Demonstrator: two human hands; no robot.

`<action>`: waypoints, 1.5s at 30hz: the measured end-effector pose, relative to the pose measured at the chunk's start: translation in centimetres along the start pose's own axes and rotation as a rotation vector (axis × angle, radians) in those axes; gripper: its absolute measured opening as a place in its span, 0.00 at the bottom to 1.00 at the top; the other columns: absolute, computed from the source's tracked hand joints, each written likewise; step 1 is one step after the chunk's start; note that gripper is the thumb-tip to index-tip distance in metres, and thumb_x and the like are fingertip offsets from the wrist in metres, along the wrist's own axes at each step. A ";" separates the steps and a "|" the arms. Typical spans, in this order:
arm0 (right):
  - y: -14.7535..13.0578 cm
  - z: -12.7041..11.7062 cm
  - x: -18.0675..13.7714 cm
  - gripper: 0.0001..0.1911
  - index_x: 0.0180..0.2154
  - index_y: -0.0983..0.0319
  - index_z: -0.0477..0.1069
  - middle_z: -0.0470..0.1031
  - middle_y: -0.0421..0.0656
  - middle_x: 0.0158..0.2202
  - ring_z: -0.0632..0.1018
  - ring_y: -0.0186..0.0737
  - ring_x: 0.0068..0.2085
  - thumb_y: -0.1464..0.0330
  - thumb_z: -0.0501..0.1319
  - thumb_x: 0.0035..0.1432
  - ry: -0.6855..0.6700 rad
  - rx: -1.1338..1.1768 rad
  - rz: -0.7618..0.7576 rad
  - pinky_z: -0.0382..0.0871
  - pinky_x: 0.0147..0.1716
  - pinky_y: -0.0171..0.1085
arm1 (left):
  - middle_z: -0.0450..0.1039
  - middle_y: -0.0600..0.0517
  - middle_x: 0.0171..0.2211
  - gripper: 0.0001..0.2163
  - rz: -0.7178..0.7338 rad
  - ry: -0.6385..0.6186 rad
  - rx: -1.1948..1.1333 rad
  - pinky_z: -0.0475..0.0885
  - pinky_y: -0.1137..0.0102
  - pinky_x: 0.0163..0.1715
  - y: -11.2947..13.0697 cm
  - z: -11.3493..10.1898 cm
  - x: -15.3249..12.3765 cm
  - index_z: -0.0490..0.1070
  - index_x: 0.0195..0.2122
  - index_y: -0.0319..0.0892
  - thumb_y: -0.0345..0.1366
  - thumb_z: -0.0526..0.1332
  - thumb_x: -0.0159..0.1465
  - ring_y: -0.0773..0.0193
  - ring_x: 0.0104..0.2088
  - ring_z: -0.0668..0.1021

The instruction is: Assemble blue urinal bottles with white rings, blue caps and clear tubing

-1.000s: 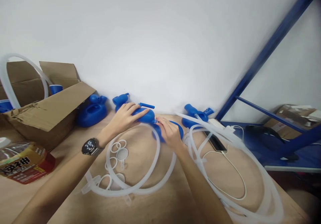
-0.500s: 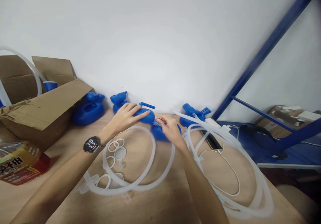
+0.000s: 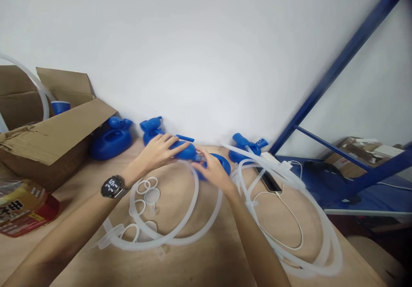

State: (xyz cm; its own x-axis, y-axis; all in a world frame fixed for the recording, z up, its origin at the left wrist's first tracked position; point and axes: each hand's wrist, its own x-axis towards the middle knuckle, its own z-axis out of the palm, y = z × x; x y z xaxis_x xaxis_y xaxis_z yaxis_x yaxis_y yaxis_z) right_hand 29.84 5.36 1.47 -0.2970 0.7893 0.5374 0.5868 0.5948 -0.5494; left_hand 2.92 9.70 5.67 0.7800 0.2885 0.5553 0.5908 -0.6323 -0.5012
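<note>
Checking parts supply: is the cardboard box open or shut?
Open: the cardboard box has flaps folded out; a white tube and blue part stick out.

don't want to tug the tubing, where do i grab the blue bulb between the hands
Probably the rounded body of the blue bulb, from above on its left, where the left hand rests. It lies on its side, so the fat middle faces up. Its right end narrows to a small fitting, pinched by the right hand, with little to hold.

Blue bulb (image 3: 186,150) half hidden under left hand (image 3: 156,152) — bottle (image 3: 22,207) cut off.
</note>
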 end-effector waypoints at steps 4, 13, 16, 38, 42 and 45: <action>-0.3 0.6 0.0 0.19 0.58 0.56 0.77 0.85 0.46 0.53 0.87 0.49 0.45 0.61 0.67 0.68 0.097 -0.067 0.058 0.80 0.51 0.44 | 0.79 0.42 0.49 0.27 -0.002 -0.018 -0.024 0.70 0.64 0.37 0.0 -0.5 -0.3 0.68 0.70 0.46 0.51 0.62 0.74 0.54 0.41 0.77; 0.2 1.0 0.7 0.22 0.57 0.53 0.81 0.85 0.45 0.54 0.87 0.52 0.45 0.61 0.72 0.62 0.124 -0.043 0.111 0.82 0.48 0.45 | 0.78 0.39 0.48 0.24 0.035 0.156 -0.052 0.70 0.64 0.39 -0.5 1.6 -0.9 0.69 0.68 0.44 0.51 0.53 0.78 0.53 0.43 0.78; 0.7 0.5 0.7 0.22 0.58 0.54 0.79 0.86 0.45 0.53 0.87 0.51 0.47 0.59 0.71 0.64 0.106 0.025 0.083 0.81 0.48 0.45 | 0.78 0.39 0.49 0.21 0.045 0.218 -0.051 0.70 0.62 0.42 -0.5 2.3 -0.9 0.69 0.69 0.46 0.44 0.54 0.78 0.53 0.45 0.77; 0.3 -1.9 -1.0 0.29 0.65 0.56 0.72 0.84 0.48 0.54 0.84 0.53 0.55 0.57 0.69 0.65 -0.025 0.084 0.120 0.79 0.54 0.50 | 0.79 0.41 0.49 0.20 0.017 0.079 0.020 0.68 0.64 0.38 1.3 -0.4 -0.4 0.71 0.68 0.46 0.43 0.54 0.79 0.55 0.42 0.78; -1.0 -1.4 -0.8 0.23 0.62 0.57 0.75 0.85 0.49 0.54 0.85 0.53 0.52 0.59 0.67 0.69 -0.014 -0.143 0.093 0.77 0.55 0.49 | 0.79 0.41 0.49 0.22 -0.015 0.033 0.002 0.67 0.64 0.37 2.4 -1.1 0.2 0.69 0.69 0.46 0.46 0.54 0.79 0.54 0.43 0.78; -0.6 -0.9 -0.7 0.23 0.61 0.59 0.77 0.87 0.49 0.50 0.87 0.50 0.44 0.59 0.69 0.67 0.029 -0.171 0.078 0.78 0.50 0.44 | 0.78 0.41 0.48 0.25 -0.044 0.010 -0.057 0.68 0.64 0.38 2.5 -0.9 0.1 0.69 0.69 0.46 0.52 0.53 0.77 0.54 0.42 0.78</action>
State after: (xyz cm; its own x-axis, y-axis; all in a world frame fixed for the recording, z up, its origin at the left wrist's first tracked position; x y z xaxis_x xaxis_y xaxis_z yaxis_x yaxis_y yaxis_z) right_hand 30.34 4.27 1.95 -0.2251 0.8258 0.5171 0.7273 0.4956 -0.4749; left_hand 4.29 7.46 5.04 0.7512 0.3098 0.5829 0.6114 -0.6594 -0.4375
